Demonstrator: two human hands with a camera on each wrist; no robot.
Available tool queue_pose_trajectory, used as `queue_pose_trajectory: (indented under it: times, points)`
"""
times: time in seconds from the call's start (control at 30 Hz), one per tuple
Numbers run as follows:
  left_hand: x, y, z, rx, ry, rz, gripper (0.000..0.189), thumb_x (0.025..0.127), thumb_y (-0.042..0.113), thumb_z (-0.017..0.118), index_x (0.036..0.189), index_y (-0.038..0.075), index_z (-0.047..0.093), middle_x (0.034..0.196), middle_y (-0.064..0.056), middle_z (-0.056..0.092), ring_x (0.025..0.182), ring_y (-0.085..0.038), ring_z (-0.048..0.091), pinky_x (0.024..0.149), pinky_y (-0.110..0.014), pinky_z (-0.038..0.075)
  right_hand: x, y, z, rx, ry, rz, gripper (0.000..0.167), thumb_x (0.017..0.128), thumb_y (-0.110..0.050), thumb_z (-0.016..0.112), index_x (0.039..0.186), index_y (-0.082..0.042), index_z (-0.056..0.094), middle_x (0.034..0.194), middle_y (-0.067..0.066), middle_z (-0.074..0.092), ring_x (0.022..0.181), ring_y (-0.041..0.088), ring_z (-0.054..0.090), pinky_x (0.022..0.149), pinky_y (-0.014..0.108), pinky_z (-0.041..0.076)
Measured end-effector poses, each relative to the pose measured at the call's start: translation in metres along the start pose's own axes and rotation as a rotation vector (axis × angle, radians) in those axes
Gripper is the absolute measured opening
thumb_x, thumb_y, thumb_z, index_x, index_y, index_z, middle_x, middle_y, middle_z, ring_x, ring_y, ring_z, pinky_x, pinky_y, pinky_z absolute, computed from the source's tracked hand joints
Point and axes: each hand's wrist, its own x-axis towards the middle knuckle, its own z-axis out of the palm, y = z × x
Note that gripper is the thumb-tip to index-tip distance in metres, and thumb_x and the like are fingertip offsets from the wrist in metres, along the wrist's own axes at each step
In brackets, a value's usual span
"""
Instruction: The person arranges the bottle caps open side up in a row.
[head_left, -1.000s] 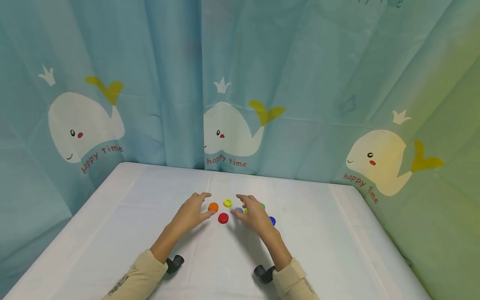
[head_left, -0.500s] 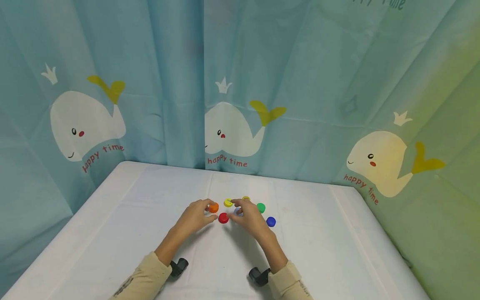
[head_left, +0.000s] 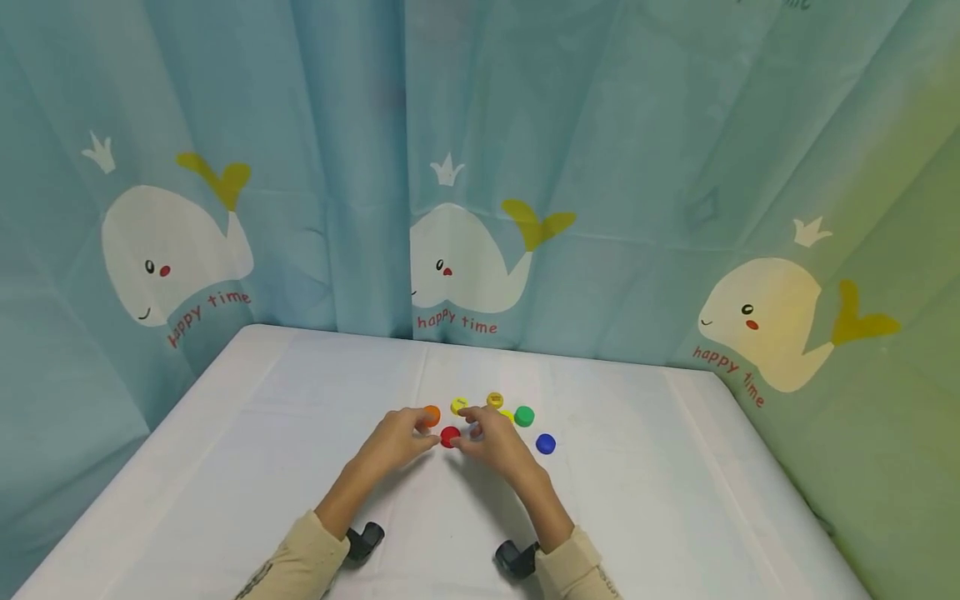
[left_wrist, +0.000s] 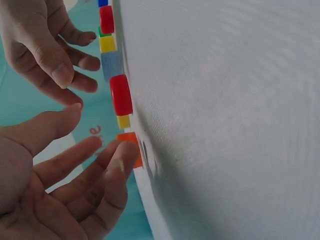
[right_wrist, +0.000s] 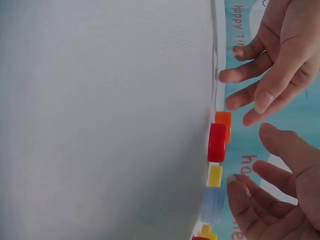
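At the far left, a white whale [head_left: 172, 250] is printed on the blue-green curtain [head_left: 637, 150] behind the white table [head_left: 637, 500]. My beige left sleeve [head_left: 296, 558] comes next, with a black wrist device [head_left: 366, 542] beside it. My left grip [head_left: 393, 437] hangs over the table with fingers loosely bent and thumb well apart from them, nothing held between. Its fingertips overlap the orange disc [head_left: 432, 412]; I cannot tell whether they touch it.

Just right of that, the red disc [head_left: 450, 436] lies on the table between my two thumbs, which hover above it. Behind it sits a yellow disc [head_left: 459, 405] with a dark mark on top. A pale blue disc [left_wrist: 112, 66], largely covered by my hand from above, shows plainly at the left wrist.

My right grip [head_left: 495, 437] is spread about as far as the left, fingers half bent and thumb apart, holding nothing. Past its fingers are a gold disc [head_left: 495, 400], a partly hidden second yellow disc [head_left: 509, 416], the green disc [head_left: 524, 416], and finally the blue disc [head_left: 546, 443], nearer me.
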Motion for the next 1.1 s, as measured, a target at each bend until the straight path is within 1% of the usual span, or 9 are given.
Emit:
queue_pose_trajectory:
  times: [0.1, 0.3, 0.47, 0.63, 0.83, 0.93, 1.0, 1.1]
  points:
    - [-0.0003, -0.0006, -0.0002, -0.015, -0.025, -0.02, 0.027, 0.082, 0.011, 0.072, 0.105, -0.001, 0.067, 0.09, -0.007, 0.066, 0.085, -0.025, 0.062, 0.077, -0.042, 0.05, 0.0008, 0.0001, 0.0012, 0.017, -0.027, -0.007, 0.043, 0.082, -0.021, 0.074, 0.118, 0.0, 0.062, 0.102, 0.01, 0.063, 0.085, 0.018, 0.06, 0.069, 0.025, 0.051]
    - [-0.0005, -0.0013, 0.001, -0.072, -0.089, -0.057, 0.031, 0.084, 0.012, 0.07, 0.111, 0.0, 0.065, 0.098, -0.008, 0.067, 0.089, -0.026, 0.064, 0.082, -0.044, 0.049, 0.0024, 0.0009, 0.0025, 0.051, -0.087, 0.014, 0.04, 0.082, -0.018, 0.074, 0.116, 0.0, 0.062, 0.095, 0.008, 0.066, 0.082, 0.016, 0.062, 0.072, 0.026, 0.052]
    - [-0.0014, -0.0001, 0.0016, -0.076, -0.142, -0.038, 0.032, 0.083, 0.01, 0.071, 0.113, 0.0, 0.065, 0.103, -0.011, 0.067, 0.089, -0.026, 0.063, 0.082, -0.044, 0.049, 0.0009, 0.0011, 0.0019, 0.041, -0.12, 0.034, 0.041, 0.082, -0.018, 0.074, 0.117, -0.001, 0.062, 0.095, 0.007, 0.065, 0.081, 0.015, 0.06, 0.071, 0.025, 0.051]
    - [-0.0013, 0.0016, 0.0016, -0.062, -0.145, -0.012, 0.032, 0.083, 0.01, 0.071, 0.112, -0.001, 0.065, 0.103, -0.011, 0.067, 0.089, -0.026, 0.063, 0.083, -0.043, 0.049, -0.0008, 0.0011, 0.0006, 0.034, -0.139, 0.023, 0.043, 0.083, -0.018, 0.074, 0.119, 0.0, 0.061, 0.095, 0.006, 0.065, 0.082, 0.014, 0.06, 0.071, 0.024, 0.051]
    - [-0.0005, 0.0029, 0.0021, -0.063, -0.139, 0.011, 0.027, 0.085, 0.01, 0.068, 0.109, -0.002, 0.066, 0.101, -0.011, 0.068, 0.095, -0.027, 0.062, 0.084, -0.044, 0.048, -0.0006, -0.0008, -0.0003, 0.033, -0.172, 0.023, 0.046, 0.083, -0.019, 0.073, 0.123, 0.0, 0.059, 0.103, 0.006, 0.064, 0.086, 0.015, 0.063, 0.072, 0.023, 0.051]
    - [-0.0001, 0.0029, 0.0028, -0.062, -0.135, 0.017, 0.025, 0.085, 0.009, 0.068, 0.107, -0.002, 0.067, 0.1, -0.01, 0.068, 0.096, -0.027, 0.061, 0.084, -0.044, 0.048, -0.0004, -0.0014, -0.001, 0.035, -0.191, 0.034, 0.049, 0.083, -0.019, 0.073, 0.125, 0.001, 0.057, 0.105, 0.006, 0.064, 0.087, 0.015, 0.063, 0.073, 0.023, 0.051]
    - [0.0003, 0.0027, 0.0039, -0.068, -0.133, 0.011, 0.025, 0.085, 0.01, 0.069, 0.107, -0.003, 0.067, 0.1, -0.01, 0.068, 0.094, -0.025, 0.062, 0.083, -0.042, 0.049, -0.0001, -0.0011, -0.0008, 0.034, -0.198, 0.035, 0.05, 0.083, -0.017, 0.073, 0.126, 0.002, 0.056, 0.103, 0.006, 0.064, 0.087, 0.015, 0.063, 0.073, 0.024, 0.052]
    - [0.001, 0.0021, 0.0057, -0.083, -0.132, -0.015, 0.027, 0.085, 0.011, 0.069, 0.108, -0.003, 0.066, 0.1, -0.01, 0.068, 0.091, -0.023, 0.064, 0.08, -0.039, 0.051, 0.0006, -0.0007, 0.0002, 0.032, -0.203, 0.048, 0.049, 0.083, -0.015, 0.072, 0.127, 0.0, 0.056, 0.1, 0.004, 0.065, 0.086, 0.014, 0.062, 0.073, 0.024, 0.052]
